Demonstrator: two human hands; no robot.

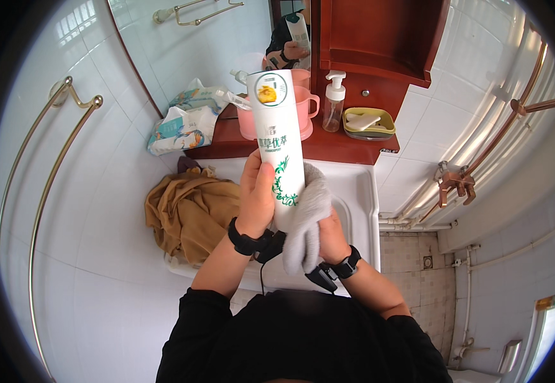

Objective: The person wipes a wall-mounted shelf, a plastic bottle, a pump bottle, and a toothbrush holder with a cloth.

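Observation:
A tall white bottle (284,137) with green leaf print stands tilted over the sink, its round end with a yellow picture toward the mirror. My left hand (256,195) is wrapped round its left side, thumb across the front. Against the bottle's lower right side lies a grey cloth (309,214), gripped by my right hand (332,237); part of the cloth hangs below. The fingers behind the cloth are hidden. Both wrists wear black straps.
A brown garment (191,214) lies heaped on the left of the white sink (363,191). On the red-brown shelf (354,149) stand a tissue pack (185,127), a pink cup (305,105), a pump bottle (333,102) and a yellow soap box (370,123). Towel rails (48,198) line the left wall.

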